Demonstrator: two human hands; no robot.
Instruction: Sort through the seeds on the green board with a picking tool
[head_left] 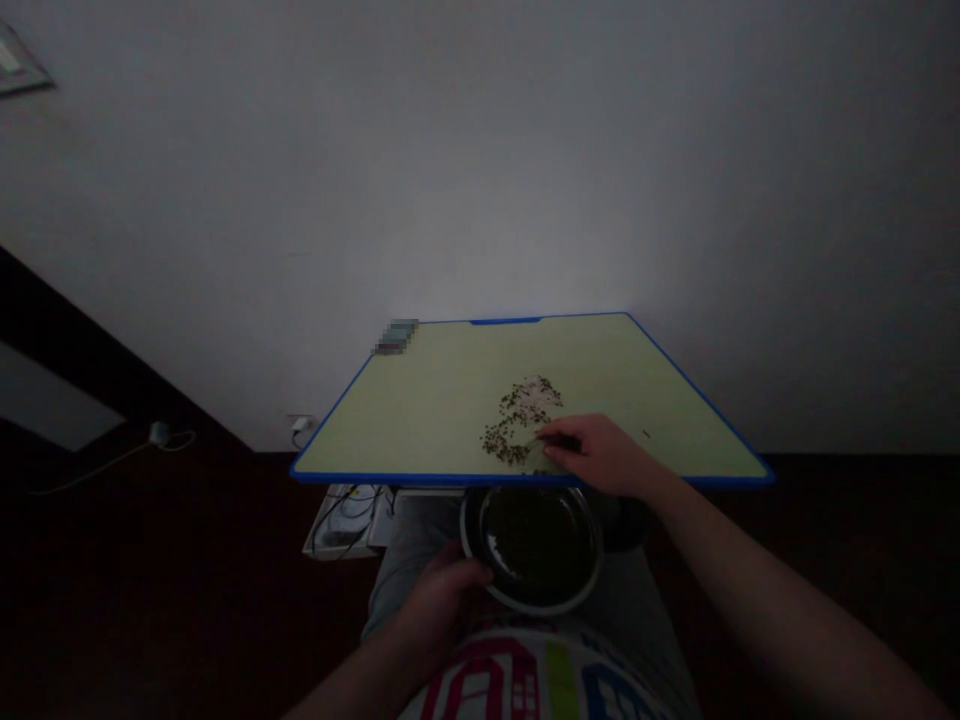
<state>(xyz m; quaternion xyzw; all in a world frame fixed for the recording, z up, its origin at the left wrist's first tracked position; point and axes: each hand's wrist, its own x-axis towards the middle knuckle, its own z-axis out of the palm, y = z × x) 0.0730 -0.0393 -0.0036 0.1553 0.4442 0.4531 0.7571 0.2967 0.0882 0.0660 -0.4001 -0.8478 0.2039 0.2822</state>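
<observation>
Head view: right grip (600,450) low over the desk (420,420), thumb and fingers drawn close together; can't tell if anything's pinched between them. Brown bits (523,408) scattered on the desk, spread from 8 to 12 o'clock off the fingertips, nearest ones just beside. Left grip (450,582) clasping bowl (551,608) at its 8 o'clock rim. Bowl's just below the desk's near edge, 6 o'clock from the bits, dark contents (534,540) inside.

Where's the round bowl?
In the head view, the bowl is low, slightly right of centre, just below the tabletop's near edge, held by the left hand.
</observation>
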